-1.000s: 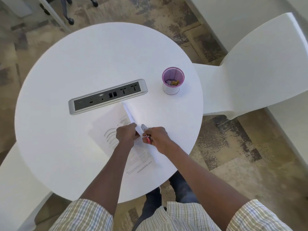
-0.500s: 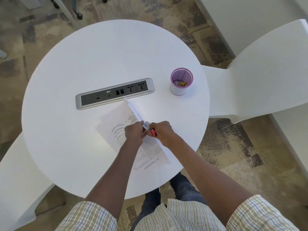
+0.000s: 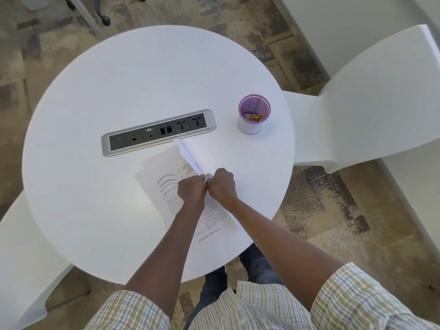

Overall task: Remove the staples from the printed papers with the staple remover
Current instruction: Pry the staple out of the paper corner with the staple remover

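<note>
1. One round white bench is seen from above, with one white chair at its right.
2. One grey socket strip is set into the bench top, left of centre.
3. One set of printed papers lies just in front of the strip; its upper sheets are folded up along the right edge, while the bottom sheet lies flat with its print showing.
4. The left hand is curled and pinches the papers at the fold.
5. The right hand touches the left one and is closed around one staple remover, of which only a small pale tip is visible at the papers' edge; whether a staple is caught cannot be told.
6. One purple mesh cup stands upright, well apart to the right, with small gold items at its bottom; their count cannot be told.
</note>
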